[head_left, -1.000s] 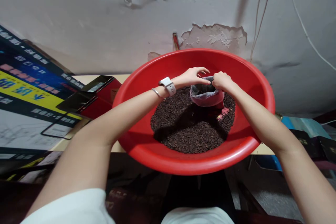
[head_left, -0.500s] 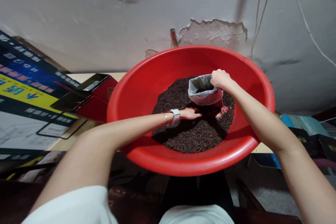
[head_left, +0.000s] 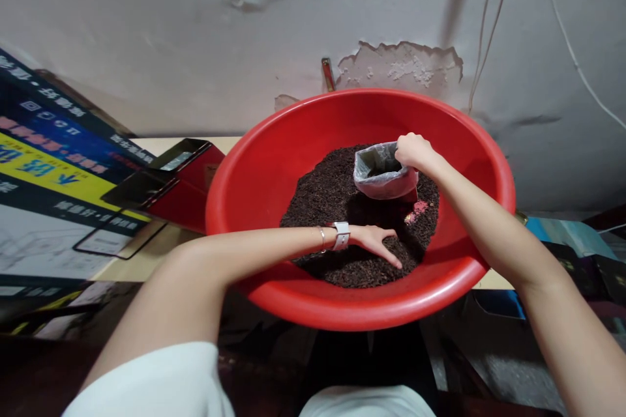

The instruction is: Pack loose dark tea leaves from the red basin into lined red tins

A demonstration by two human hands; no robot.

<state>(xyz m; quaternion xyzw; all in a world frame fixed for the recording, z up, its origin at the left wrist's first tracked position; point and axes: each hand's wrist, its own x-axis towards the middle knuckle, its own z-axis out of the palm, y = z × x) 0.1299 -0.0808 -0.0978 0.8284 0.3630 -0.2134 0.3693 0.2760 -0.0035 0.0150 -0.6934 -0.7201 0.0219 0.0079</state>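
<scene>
A wide red basin point(head_left: 362, 318) holds a heap of dark, loose bits that look like dried tea leaves point(head_left: 323, 186). My right hand point(head_left: 415, 151) is closed on the rim of a small box lined with a clear plastic bag point(head_left: 384, 187). The box is tilted over the far right of the heap, and some dark leaves show inside its mouth. A pink-patterned part of it point(head_left: 417, 210) shows low on its right. My left hand point(head_left: 375, 242), with a white watch on the wrist, is on the near side of the heap, thumb and fingers spread, holding nothing I can see.
Open black-and-red boxes point(head_left: 188, 176) stand left of the basin on a pale tabletop point(head_left: 122, 268). A large printed carton point(head_left: 44, 169) leans at far left. Blue and dark items point(head_left: 562, 241) lie at right. Behind is a peeling wall point(head_left: 195, 45) with hanging cords.
My left hand has come out from beside the lined box toward the near side of the heap, and its fingers have spread. My right hand still grips the box in nearly the same place.
</scene>
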